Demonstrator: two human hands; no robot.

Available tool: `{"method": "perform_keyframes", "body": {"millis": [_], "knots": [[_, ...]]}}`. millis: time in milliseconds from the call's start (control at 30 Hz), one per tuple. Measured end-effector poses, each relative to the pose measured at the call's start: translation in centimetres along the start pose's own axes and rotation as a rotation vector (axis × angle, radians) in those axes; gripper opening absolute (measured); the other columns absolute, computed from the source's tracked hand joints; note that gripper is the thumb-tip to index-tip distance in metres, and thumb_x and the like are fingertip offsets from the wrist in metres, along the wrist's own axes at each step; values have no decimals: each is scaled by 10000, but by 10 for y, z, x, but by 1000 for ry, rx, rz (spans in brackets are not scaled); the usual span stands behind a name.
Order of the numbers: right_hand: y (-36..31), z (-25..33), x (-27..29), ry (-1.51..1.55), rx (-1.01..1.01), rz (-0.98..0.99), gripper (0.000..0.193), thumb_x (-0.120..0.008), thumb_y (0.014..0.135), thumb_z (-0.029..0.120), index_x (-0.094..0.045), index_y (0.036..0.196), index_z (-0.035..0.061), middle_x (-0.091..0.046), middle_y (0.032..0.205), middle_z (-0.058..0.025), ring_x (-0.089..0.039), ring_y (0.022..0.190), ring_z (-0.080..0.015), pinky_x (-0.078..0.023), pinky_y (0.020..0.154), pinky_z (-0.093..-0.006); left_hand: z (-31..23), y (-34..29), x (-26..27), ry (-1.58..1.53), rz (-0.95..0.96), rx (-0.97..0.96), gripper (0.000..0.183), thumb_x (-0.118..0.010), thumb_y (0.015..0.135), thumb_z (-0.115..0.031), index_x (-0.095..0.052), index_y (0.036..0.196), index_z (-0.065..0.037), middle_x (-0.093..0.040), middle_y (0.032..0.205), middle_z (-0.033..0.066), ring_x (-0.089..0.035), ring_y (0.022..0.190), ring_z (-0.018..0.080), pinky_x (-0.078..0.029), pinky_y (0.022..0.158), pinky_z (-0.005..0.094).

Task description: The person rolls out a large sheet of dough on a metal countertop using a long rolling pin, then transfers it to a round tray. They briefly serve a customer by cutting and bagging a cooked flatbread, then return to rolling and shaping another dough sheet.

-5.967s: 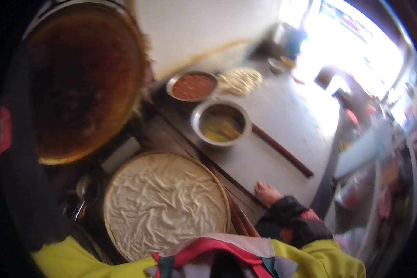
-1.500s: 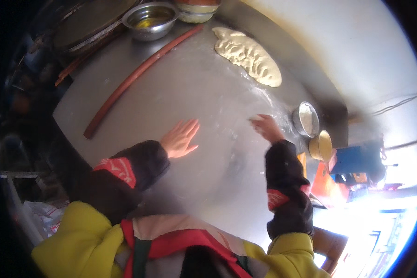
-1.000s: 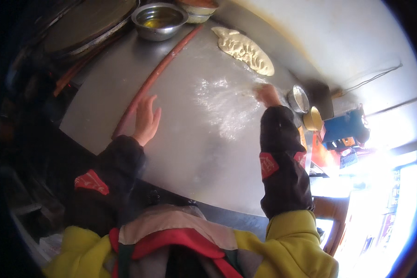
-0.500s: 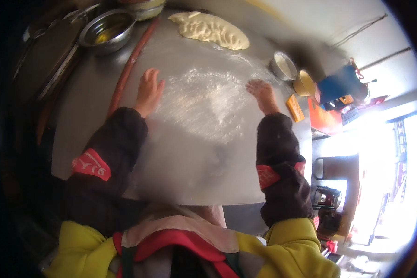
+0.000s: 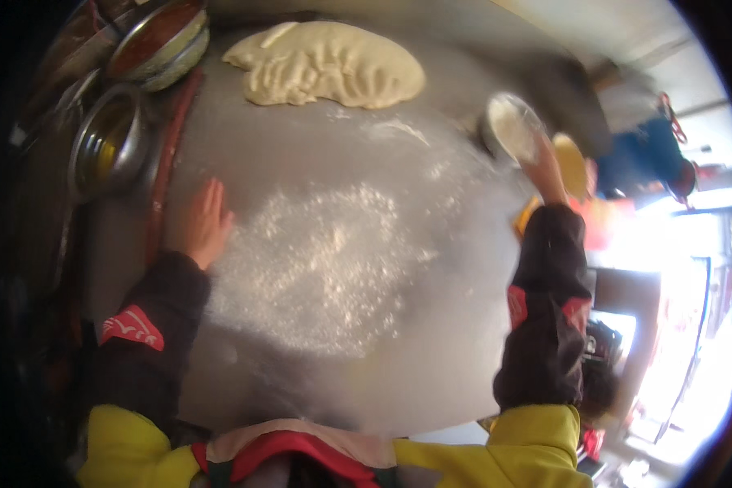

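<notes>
My left hand [image 5: 209,225] lies open on the metal worktop, fingers stretched out, at the left edge of a patch of scattered flour [image 5: 317,276]. At the right, my right hand [image 5: 547,175] reaches to a metal bowl of white flour [image 5: 510,122]; its fingers are at or inside the bowl's near side and too blurred to make out. A large, folded mass of pale dough [image 5: 342,65] rests at the far side of the worktop. Just left of my left hand lies a long reddish rolling pin [image 5: 169,159].
A metal bowl with yellow liquid [image 5: 106,146] stands at the left, and a larger bowl with reddish contents [image 5: 159,45] behind it. A yellowish bowl [image 5: 571,159] and a partly covered orange-yellow block [image 5: 527,214] sit by my right arm. The worktop's front edge [image 5: 415,429] is near my body.
My right hand has moved right and outward from the floured patch to the flour bowl. The view has shifted, so the dough shows larger. My left hand stays open on the worktop.
</notes>
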State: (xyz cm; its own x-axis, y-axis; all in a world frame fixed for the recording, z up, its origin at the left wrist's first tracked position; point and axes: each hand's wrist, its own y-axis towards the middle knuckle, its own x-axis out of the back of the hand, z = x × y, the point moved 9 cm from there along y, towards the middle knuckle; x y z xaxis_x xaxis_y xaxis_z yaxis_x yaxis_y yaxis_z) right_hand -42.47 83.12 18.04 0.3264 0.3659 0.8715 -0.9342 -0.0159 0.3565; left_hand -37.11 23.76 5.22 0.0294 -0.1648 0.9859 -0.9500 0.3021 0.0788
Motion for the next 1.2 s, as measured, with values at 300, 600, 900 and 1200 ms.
{"method": "perform_keyframes", "body": {"millis": [300,600,900,1200], "knots": [[-154,-132,-50,-305,-480,712,973,-754,619,220,-197,1405,83,-362,1335,-191,-360,1218,-385,-333,1004,-421,0,-3,6,-75,63,78,646,-567,839,-205,-271,1364,28,-244,1434,191,-247,1317,348,-208,1085,424],[-110,-87,-2,-256,-406,605,375,-459,738,-40,-564,1095,10,-626,952,-218,-592,930,-375,-469,773,-417,-3,6,7,-117,133,62,663,-557,843,-212,-238,1373,27,-232,1433,193,-235,1320,347,-198,1087,449],[152,155,-86,862,-362,189,242,-594,829,85,-541,1052,8,-605,938,-77,-605,811,-151,-512,704,-280,80,149,37,-741,-350,221,506,-424,937,-248,-274,1395,-95,-258,1429,138,-228,1332,280,-214,1081,388],[352,191,-288,-30,-82,126,298,-556,732,167,-591,960,-20,-627,950,-233,-591,935,-385,-474,813,-430,105,403,34,-264,-101,7,375,-402,934,-312,-560,1170,-66,-551,1159,173,-503,1078,351,-404,901,402]]}}
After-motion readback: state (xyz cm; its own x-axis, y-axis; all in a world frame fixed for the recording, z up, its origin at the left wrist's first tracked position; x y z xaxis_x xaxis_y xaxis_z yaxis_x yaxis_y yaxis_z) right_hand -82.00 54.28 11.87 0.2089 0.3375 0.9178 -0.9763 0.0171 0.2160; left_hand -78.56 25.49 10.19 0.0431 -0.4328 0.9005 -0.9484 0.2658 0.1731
